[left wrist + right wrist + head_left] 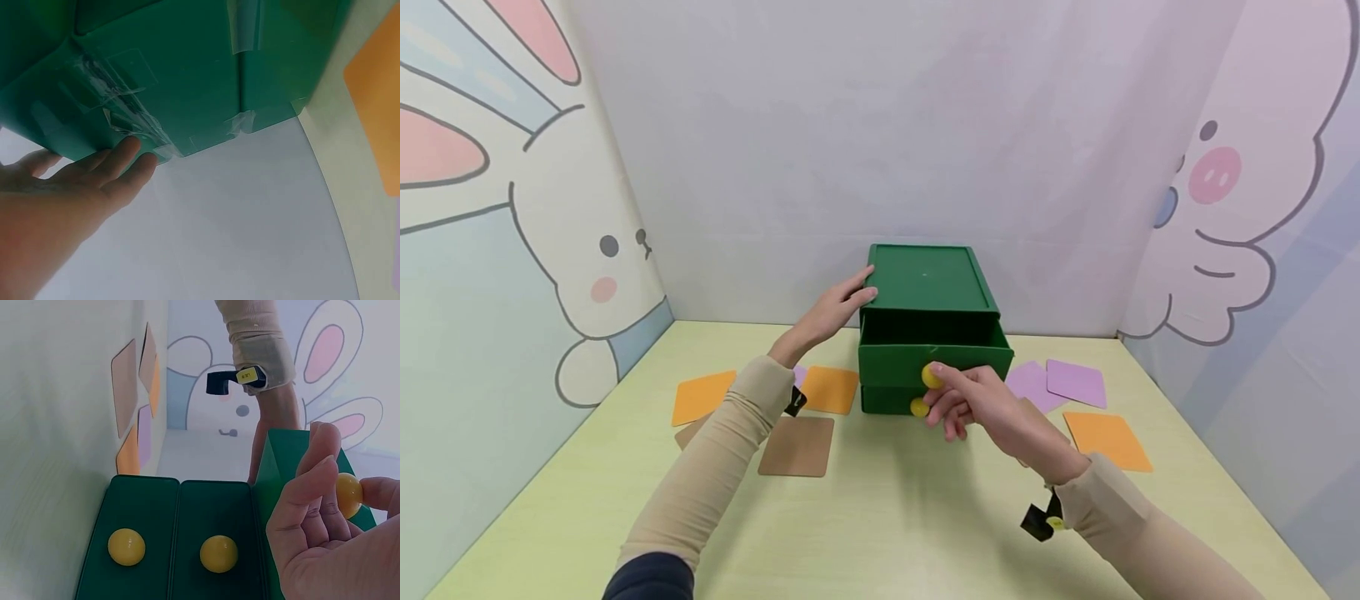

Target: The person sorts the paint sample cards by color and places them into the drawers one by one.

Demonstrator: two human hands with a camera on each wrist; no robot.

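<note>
A green drawer cabinet (925, 279) stands at the back of the table, its top drawer (891, 365) partly pulled out. My right hand (981, 404) pinches that drawer's yellow round knob (348, 495) between thumb and fingers. Below it, two lower drawer fronts carry their own yellow knobs (219, 554) and sit flush in the right wrist view. The inside of the top drawer looks dark. My left hand (831, 310) rests against the cabinet's left side near the top, fingers extended. Clear tape (125, 100) runs over the cabinet's side in the left wrist view.
Orange cards (829, 390) and brown cards (796, 447) lie left of the cabinet. Purple cards (1077, 383) and another orange card (1108, 442) lie to its right. A pale wall (910, 125) stands behind, with cartoon-printed panels on both sides.
</note>
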